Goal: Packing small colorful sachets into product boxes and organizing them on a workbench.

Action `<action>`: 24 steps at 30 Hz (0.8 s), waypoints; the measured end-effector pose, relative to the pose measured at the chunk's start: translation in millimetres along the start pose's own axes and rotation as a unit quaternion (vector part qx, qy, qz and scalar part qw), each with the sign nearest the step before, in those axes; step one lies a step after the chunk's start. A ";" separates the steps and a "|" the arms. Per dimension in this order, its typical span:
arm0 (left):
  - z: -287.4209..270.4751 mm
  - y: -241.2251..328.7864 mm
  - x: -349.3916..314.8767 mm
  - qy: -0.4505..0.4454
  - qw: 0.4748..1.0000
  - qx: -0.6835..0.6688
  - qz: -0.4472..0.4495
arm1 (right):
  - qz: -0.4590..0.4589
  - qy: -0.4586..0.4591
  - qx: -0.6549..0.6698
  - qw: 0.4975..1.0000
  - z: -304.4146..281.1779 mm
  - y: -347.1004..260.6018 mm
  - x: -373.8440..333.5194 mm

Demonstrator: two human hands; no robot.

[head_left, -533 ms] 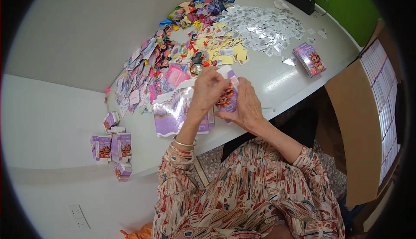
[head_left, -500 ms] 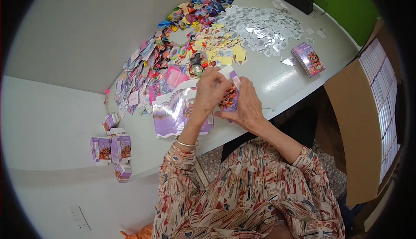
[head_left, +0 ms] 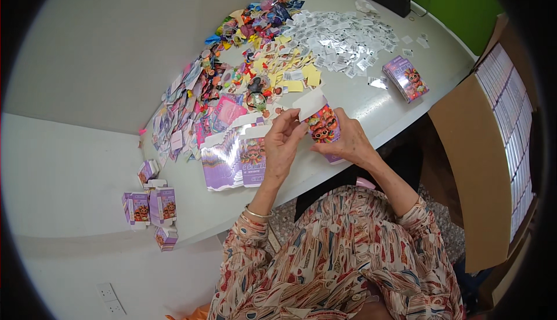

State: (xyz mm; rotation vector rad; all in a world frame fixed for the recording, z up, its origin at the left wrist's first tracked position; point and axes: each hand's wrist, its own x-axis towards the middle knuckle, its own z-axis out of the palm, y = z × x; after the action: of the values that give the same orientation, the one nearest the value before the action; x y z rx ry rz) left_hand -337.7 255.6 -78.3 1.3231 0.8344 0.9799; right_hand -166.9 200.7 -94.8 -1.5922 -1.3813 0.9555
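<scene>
Clearly, purple box [head_left: 325, 126] in right hand [head_left: 354, 142]

R hand [head_left: 354, 144] w/ box [head_left: 324, 126], L hand [head_left: 283, 147] alongside

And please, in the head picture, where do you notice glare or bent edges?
Head view: soft glare on the white table; head view: bright streaks on the overlapping purple cartons; head view: edges of the brown cardboard box curve, fisheye-like, and the corners are black; head view: the held purple box looks fairly sharp.
</scene>
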 end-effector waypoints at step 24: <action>-11.3 12.3 12.6 -0.331 0.922 0.115 -0.165 | -0.026 -0.196 0.102 0.975 -38.4 19.1 -2.5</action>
State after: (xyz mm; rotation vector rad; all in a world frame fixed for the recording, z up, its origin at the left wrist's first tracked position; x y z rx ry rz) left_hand -344.4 271.5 -66.4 1.5199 0.6187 0.1366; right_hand -124.7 193.1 -97.2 -1.2504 -1.5202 1.3858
